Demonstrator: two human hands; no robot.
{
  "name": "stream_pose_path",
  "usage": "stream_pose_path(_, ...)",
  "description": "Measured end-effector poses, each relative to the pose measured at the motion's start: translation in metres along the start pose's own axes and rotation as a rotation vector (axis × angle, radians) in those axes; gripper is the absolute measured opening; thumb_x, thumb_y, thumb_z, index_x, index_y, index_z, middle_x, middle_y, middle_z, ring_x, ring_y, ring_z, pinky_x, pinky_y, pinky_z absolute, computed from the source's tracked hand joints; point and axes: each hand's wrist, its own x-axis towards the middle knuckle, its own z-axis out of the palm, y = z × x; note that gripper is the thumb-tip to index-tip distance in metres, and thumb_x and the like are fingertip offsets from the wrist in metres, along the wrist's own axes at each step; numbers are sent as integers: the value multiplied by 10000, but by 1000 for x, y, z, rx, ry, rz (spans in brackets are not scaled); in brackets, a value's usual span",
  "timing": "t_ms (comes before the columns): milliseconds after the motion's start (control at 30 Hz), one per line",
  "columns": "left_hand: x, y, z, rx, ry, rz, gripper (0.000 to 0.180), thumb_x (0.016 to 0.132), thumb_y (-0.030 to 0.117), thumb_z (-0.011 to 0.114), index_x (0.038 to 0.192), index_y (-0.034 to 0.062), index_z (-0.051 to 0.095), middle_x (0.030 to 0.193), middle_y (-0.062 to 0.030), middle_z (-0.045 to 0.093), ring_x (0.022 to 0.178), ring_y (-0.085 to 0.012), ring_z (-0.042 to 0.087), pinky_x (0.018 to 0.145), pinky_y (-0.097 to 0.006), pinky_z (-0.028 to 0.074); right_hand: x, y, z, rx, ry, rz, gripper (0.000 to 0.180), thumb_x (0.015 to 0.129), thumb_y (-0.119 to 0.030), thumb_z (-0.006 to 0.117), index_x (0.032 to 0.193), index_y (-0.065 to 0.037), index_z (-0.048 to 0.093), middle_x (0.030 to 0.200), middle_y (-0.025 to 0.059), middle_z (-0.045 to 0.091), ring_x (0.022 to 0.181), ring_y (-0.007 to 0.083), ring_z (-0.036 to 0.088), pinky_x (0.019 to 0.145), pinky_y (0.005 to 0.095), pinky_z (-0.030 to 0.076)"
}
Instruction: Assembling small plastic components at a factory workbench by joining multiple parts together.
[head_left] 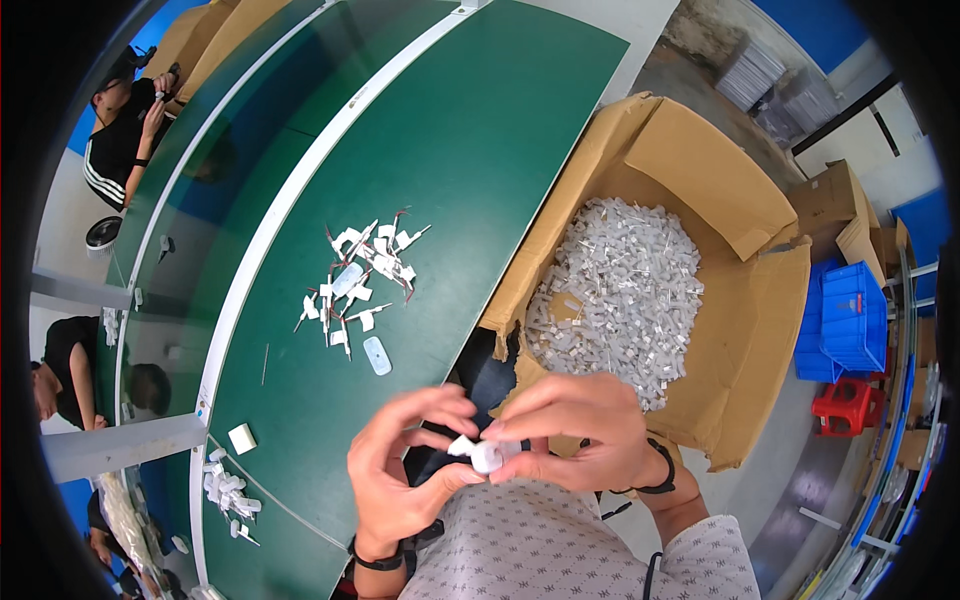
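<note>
My left hand (392, 472) and my right hand (590, 425) meet over my lap, just past the green table's near edge. Between their fingertips is a small white plastic part (487, 457) with a rounded body. The left thumb and fingers pinch its left side, and the right fingers hold its right end; its exact kind is partly hidden. On the green table (480, 130) ahead lies a loose pile of white plastic connectors (384, 262) with short dark and reddish wires. A flat oval white piece (377, 355) rests beside that pile.
To the right, an open cardboard box (765, 365) holds a heap of small whitish parts (620, 290). More white parts (228, 490) and a cream block (242, 438) lie at the table's left. Blue crates (852, 318) and a red stool (847, 405) stand farther right. Other people sit across the table.
</note>
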Motion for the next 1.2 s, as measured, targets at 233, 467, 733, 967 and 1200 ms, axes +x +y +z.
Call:
stream_pose_path(233,-2,-21,5,697,233,792,376,628,-104,831,961,-4,687,873,-132,688,747,-282,703,622,-328,577,2,2,11,-36,79,-22,327,725,-56,906,1012,-8,757,940,121,726,571,72,641,462,204,471)
stream_pose_path(467,-3,-22,11,652,270,759,349,594,-178,738,895,-2,731,824,-93,661,669,-244,684,571,-316,564,2,2,13,-33,76,-46,358,705,-75,918,1020,-21,755,929,100,731,563,75,637,448,200,462)
stream_pose_path(733,-4,-25,9,662,262,740,274,607,-136,689,849,-14,728,788,-101,648,628,-235,638,534,-306,505,7,6,11,-259,79,-278,378,690,-223,924,998,-64,773,873,51,744,587,126,670,468,222,485)
stream_pose_path(967,-2,-27,5,595,193,728,181,645,-96,689,811,-28,708,756,-102,637,599,-229,611,528,-313,472,11,3,11,-233,67,-281,358,677,-209,919,972,-59,781,839,58,738,604,152,684,476,234,491)
stream_pose_path(1200,-3,-26,3,557,162,664,161,639,-109,687,781,-38,714,737,-101,641,574,-225,609,523,-309,467,9,7,12,-177,45,-249,309,691,-141,914,949,-38,780,822,65,734,598,149,686,471,233,497)
